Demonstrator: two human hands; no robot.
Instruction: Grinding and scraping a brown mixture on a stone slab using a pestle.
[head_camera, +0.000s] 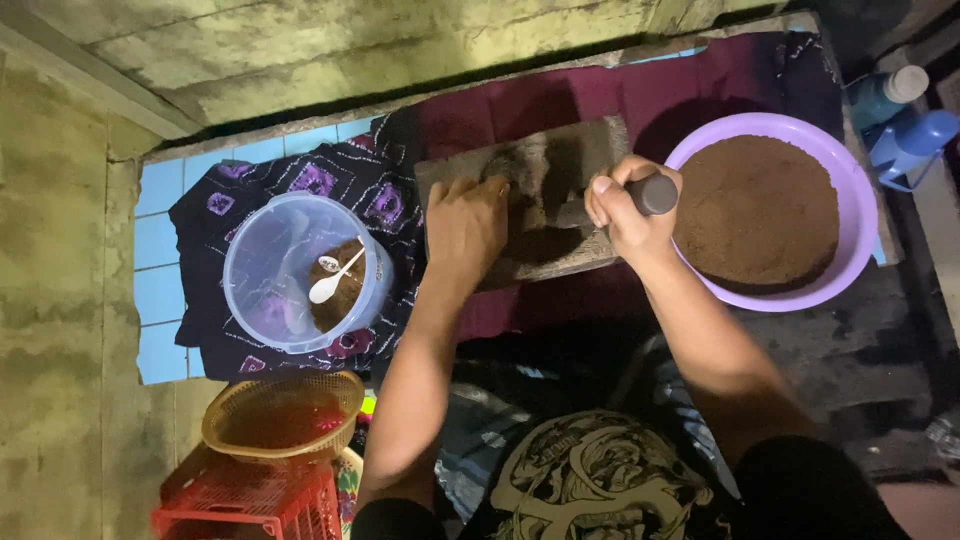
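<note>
The right hand is wrapped tight around one end of a dark stone roller; the roller lies sideways across the flat grey slab, its long way running left to right. The left hand rests on the other end, fingers bent over it; the pictures do not show if it really grips. Dark paste sits on the slab between the hands. The purple bowl of brown powder is just beside the right hand; the clear tub with a white spoon is near the left.
</note>
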